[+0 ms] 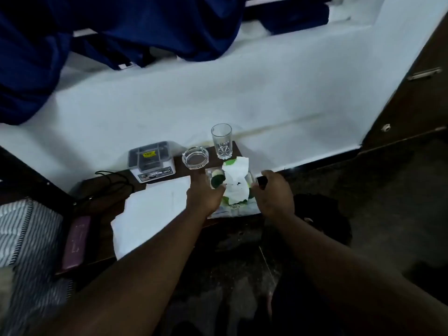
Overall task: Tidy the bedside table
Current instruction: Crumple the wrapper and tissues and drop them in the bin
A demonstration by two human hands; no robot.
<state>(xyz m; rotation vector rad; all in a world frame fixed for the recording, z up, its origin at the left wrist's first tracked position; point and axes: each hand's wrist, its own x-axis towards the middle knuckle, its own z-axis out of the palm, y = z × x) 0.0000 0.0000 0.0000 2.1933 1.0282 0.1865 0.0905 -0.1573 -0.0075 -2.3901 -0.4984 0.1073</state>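
The dark wooden bedside table (101,190) stands against a white wall. At its right end lies a crumpled white-and-green plastic packet (236,184). My left hand (206,196) grips the packet's left side and my right hand (274,194) grips its right side. Behind the packet stand a tall empty drinking glass (221,141) and a round glass ashtray (195,157). Left of the ashtray sits a small white display box (151,161) with a clear lid. A white sheet of paper (150,214) lies across the table's front, hanging over the edge.
A black cord (114,180) curls at the table's left rear. A maroon case (75,241) lies on the left end beside striped bedding (21,238). Blue curtains (121,32) hang above. A brown cabinet (412,93) stands at right, with dark floor (375,214) below.
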